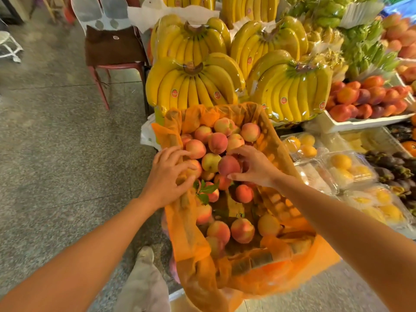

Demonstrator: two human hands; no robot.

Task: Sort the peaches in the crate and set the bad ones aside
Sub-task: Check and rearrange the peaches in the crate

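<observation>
Far to the left of the crate [252, 260] and beyond it, a red-legged chair [112, 48] is standing on the speckled floor [56, 154]. Just left of the crate's near corner, the person's pale shoe [145, 255] is showing.

The left hand [166, 176] is reaching over the crate's left wall. Its fingers are lying spread and bent over a pink peach [194, 168] against that wall. Whether they are gripping it or only resting on it cannot be told.

An orange plastic liner [191, 239] is draping over all the crate's walls. The peaches [217, 143] are lying loose inside, heaped high at the crate's far end and thinner at its near end. A few green leaves [206, 190] are lying among them near the crate's middle.

The right hand [254, 167] is reaching in from the crate's right side. It is gripping a dark red peach [228, 165], with the thumb beneath and the fingers curled over the top. It is holding that fruit above the heap, near the crate's middle.

Right behind the crate's far wall, wrapped yellow bananas [193, 86] are stacking up in rows. Just right of the crate, clear plastic packs [349, 170] are holding yellow fruit. Farther right and beyond the crate, a white tray [360, 123] is carrying red-orange fruit [364, 97].
</observation>
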